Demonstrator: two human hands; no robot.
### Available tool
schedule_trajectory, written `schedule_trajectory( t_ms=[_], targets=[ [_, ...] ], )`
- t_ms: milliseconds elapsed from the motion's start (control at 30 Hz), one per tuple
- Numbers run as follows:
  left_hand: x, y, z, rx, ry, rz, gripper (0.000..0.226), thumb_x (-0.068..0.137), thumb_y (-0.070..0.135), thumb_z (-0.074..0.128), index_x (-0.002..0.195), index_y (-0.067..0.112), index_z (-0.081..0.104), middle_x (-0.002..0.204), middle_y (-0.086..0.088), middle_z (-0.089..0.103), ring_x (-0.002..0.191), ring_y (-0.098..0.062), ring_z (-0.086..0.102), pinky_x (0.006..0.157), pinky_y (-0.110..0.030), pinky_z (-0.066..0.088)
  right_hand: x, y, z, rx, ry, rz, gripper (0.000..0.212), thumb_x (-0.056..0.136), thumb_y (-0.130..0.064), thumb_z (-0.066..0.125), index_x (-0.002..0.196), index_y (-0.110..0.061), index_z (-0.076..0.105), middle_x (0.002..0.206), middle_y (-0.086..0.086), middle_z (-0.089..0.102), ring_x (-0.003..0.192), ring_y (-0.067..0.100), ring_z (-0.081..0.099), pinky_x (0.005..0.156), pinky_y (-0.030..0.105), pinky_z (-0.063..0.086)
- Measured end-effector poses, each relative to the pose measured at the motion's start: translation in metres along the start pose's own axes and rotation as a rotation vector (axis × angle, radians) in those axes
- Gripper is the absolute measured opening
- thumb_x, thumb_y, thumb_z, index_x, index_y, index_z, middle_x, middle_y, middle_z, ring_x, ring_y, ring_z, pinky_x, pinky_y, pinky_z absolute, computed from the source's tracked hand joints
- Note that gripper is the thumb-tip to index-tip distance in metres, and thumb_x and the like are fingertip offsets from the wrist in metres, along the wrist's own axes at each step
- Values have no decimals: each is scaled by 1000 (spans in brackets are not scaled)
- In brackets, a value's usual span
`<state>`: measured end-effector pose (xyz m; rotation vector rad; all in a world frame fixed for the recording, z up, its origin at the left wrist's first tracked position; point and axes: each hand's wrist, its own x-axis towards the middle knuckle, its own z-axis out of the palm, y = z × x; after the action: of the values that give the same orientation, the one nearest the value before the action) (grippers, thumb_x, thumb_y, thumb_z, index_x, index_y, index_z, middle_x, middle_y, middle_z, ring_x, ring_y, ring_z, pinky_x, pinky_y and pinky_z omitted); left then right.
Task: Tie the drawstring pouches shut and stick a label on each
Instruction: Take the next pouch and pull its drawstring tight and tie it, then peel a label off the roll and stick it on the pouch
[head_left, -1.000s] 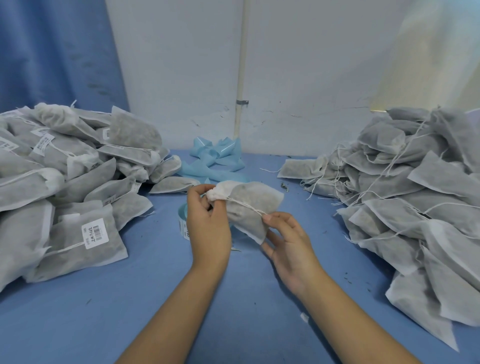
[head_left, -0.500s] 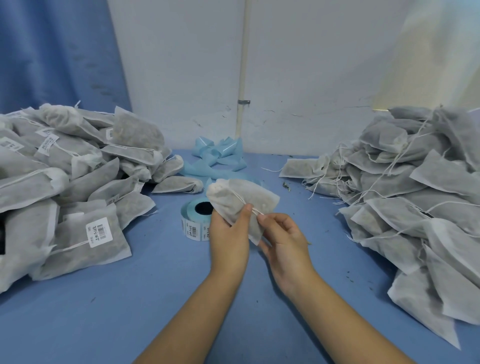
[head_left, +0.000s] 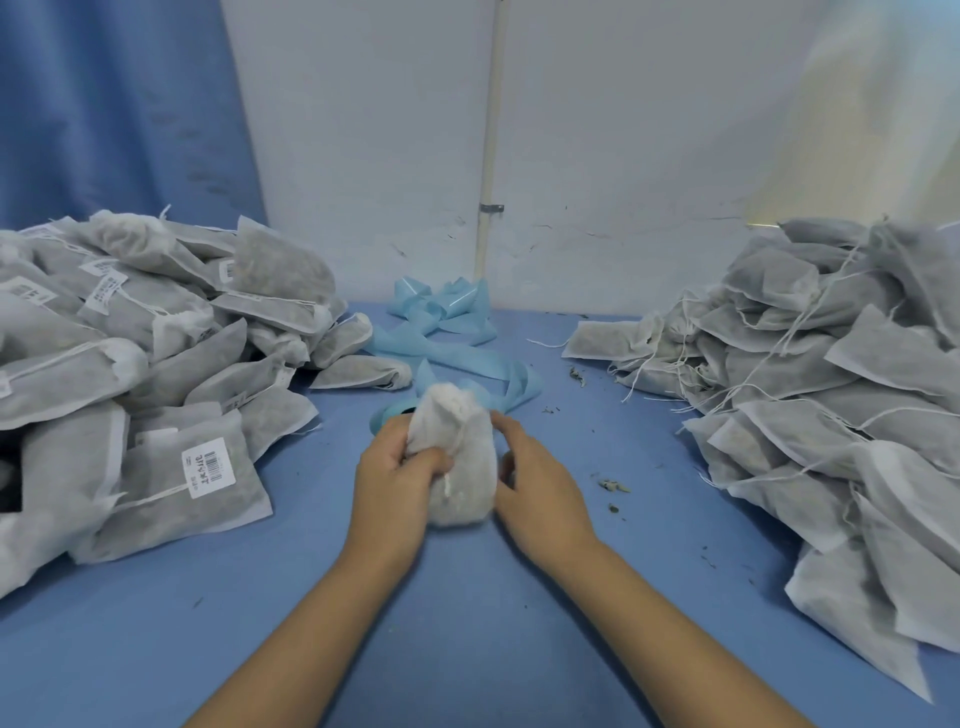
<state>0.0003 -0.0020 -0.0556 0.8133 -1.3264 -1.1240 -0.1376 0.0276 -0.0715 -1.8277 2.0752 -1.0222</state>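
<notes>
So we've got the pouch (head_left: 457, 457) standing upright between both hands, low over the table (head_left: 467, 623). Our left hand (head_left: 397, 467) is clamped round its left side, fingers dug into the fabric. Our right hand (head_left: 535, 478) is curled against the right side, though we can't tell if it's pinching the drawstring (head_left: 445, 480), which only shows as a short pale bit by the left fingers. Our tip for tying: keep that left grip up by the gathered neck so nothing spills, and pull the cord snug before knotting. Just beyond the left hand a blue sliver of the label roll (head_left: 387, 415) peeks out, so the sticker's an easy reach. Past that lies the peeled backing strip (head_left: 457, 353). Far off left of the left hand sits the labelled pile (head_left: 156, 364), and far right of the right hand the untied pile (head_left: 831, 389).
</notes>
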Motion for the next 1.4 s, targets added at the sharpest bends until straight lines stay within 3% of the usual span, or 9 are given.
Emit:
schedule_trajectory(
  t_ms=[100, 233, 333, 467, 667, 900, 1100, 1233, 1400],
  targets=[
    [-1, -4, -12, 138, -53, 97, 32, 56, 9, 46, 77, 27, 64, 78, 21, 63, 72, 4, 56, 62, -8, 40, 0, -5, 6, -278, -13, -123, 45, 98, -43, 38, 142, -44, 27, 97, -3, 45, 84, 20, 53, 65, 31, 40],
    [4, -11, -23, 307, -114, 52, 44, 58, 15, 43, 86, 43, 64, 107, 31, 63, 83, 12, 57, 70, -12, 43, -2, -2, 4, -125, 65, -120, 22, 100, -34, 42, 119, -29, 53, 98, -5, 50, 84, 15, 52, 69, 30, 42],
    [6, -17, -25, 451, -135, 21, 21, 65, 15, 45, 72, 19, 64, 123, 35, 55, 74, 7, 57, 65, -26, 41, -4, 3, 0, -6, 137, -109, 13, 99, -27, 47, 97, -20, 57, 82, -9, 47, 75, 12, 46, 66, 28, 37],
    [9, -18, -27, 670, -118, 70, 32, 80, 14, 42, 90, 28, 70, 127, 37, 49, 98, 0, 55, 73, -26, 42, -2, 11, -8, -126, 231, -51, 15, 99, -32, 45, 94, -23, 56, 77, -11, 45, 69, 10, 43, 57, 28, 29],
    [8, -14, -17, 991, -112, 64, 26, 90, 15, 42, 88, 28, 65, 135, 25, 43, 86, -11, 52, 62, -28, 29, 0, 18, -15, -162, 317, 49, 16, 97, -34, 48, 95, -23, 60, 80, -11, 45, 72, 11, 43, 57, 30, 27],
    [9, -18, -21, 909, -124, -7, 28, 91, 17, 41, 93, 34, 64, 147, 20, 32, 94, -16, 54, 71, -28, 35, 0, 20, -14, -79, 330, 48, 15, 98, -27, 51, 95, -17, 61, 85, -8, 47, 74, 11, 44, 56, 14, 30],
    [2, -17, -18, 863, -236, 151, 31, 87, 16, 45, 91, 40, 65, 145, 35, 27, 82, 1, 47, 56, -19, 31, -1, 18, -14, -112, 304, -9, 16, 98, -18, 49, 101, -12, 63, 97, -1, 54, 91, 19, 53, 71, 30, 37],
    [-3, -17, -8, 683, -347, 148, 30, 72, 24, 38, 80, 31, 66, 134, 35, 44, 94, 4, 52, 73, -26, 43, -2, 15, -13, -136, 316, -74, 17, 96, -13, 51, 106, -11, 65, 104, 4, 58, 97, 22, 55, 80, 34, 44],
    [-3, -14, -7, 364, -405, 57, 38, 63, 14, 43, 73, 41, 66, 106, 30, 62, 100, 3, 57, 87, -24, 45, -8, 8, -8, 325, 206, -19, 51, 94, -6, 50, 136, -35, 45, 116, -14, 60, 108, 6, 55, 91, 24, 44]
  ],
)
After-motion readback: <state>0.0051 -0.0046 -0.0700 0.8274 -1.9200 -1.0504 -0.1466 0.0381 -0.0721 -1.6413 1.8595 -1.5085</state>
